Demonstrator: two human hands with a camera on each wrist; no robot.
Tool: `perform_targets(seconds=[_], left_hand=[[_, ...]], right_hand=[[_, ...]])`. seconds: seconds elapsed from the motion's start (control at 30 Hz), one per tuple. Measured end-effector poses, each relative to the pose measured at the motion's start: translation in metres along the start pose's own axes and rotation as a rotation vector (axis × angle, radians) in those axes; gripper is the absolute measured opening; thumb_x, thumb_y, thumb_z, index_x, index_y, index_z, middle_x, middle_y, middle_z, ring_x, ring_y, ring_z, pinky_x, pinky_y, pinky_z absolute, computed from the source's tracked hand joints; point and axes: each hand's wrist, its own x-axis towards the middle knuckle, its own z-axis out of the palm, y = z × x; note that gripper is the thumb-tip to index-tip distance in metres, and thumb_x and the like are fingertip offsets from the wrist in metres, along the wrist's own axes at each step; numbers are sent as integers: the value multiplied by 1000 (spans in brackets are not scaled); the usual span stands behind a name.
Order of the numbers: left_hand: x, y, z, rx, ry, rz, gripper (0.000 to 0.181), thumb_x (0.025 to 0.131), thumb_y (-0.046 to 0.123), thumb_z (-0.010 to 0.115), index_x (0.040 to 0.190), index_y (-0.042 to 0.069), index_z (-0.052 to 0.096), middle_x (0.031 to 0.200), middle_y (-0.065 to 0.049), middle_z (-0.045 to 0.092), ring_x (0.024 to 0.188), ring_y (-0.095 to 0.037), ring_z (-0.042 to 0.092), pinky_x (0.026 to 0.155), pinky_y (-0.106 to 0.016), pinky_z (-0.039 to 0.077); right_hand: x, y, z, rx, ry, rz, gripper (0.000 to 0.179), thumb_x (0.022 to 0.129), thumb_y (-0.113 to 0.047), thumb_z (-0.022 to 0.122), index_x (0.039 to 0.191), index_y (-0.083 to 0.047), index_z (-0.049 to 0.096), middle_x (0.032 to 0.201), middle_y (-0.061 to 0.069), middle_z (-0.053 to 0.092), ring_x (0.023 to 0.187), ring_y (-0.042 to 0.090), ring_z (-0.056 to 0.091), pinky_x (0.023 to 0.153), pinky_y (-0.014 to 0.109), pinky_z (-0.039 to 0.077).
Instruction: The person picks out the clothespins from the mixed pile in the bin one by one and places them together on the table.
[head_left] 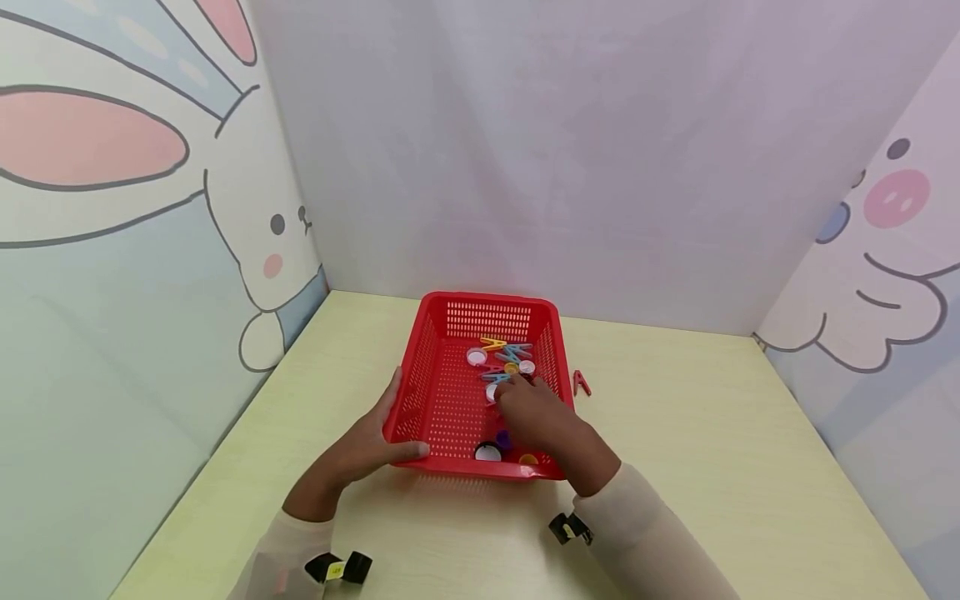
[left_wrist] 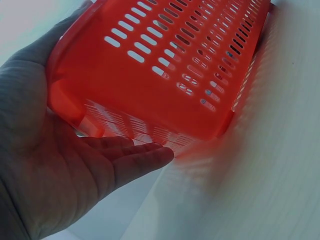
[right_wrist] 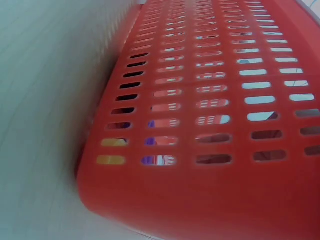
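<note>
Head view shows the left hand (head_left: 366, 446) gripping the red basket (head_left: 450, 467) by its near-left corner, steadying it. The right hand (head_left: 534, 415) reaches inside among clips (head_left: 513, 353) and caps (head_left: 487, 452); I can't tell whether it grasps any, but light fingertips should serve best.

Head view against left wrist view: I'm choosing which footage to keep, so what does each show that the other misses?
Only the head view shows the right hand reaching into the red basket, the yellow clip and round pink-and-white piece inside, and the red clip lying outside.

Only the left wrist view shows the palm of the left hand and a close look at the slotted outer wall.

Both show the red basket, the left hand and the tabletop.
</note>
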Motion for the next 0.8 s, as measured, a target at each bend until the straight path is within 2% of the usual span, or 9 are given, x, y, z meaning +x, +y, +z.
perform_targets(seconds=[0.13,0.37,0.57,0.8], left_hand=[[0,-1,0,-1,-3,6,132,87,24,90,176,33,-7,167,-22,36,148,-47,46,95,-47,68],[0,0,-1,-5,-5,9,132,87,23,90,176,32,-7,167,-22,36,149,-46,46,95,-46,68],[0,1,0,-5,0,2,132,87,23,90,176,31,-7,168,-22,36,148,-47,46,95,-47,68],[0,1,1,2,6,-9,133,86,24,90,176,30,-7,168,-21,36,149,-47,45,95,-48,68]], right_hand=[[1,1,2,31,-33,16,85,67,-25,105,145,-14,71,146,6,70,144,34,57,124,62,46],[1,2,5,15,-74,-5,80,71,-22,103,144,-15,72,147,6,69,145,33,56,124,60,47],[-1,1,6,23,-116,-11,79,74,-20,101,146,-17,70,148,7,67,138,29,57,116,51,55],[-1,2,7,51,-148,-1,73,76,-20,100,143,-18,73,150,4,65,140,27,54,121,52,51]])
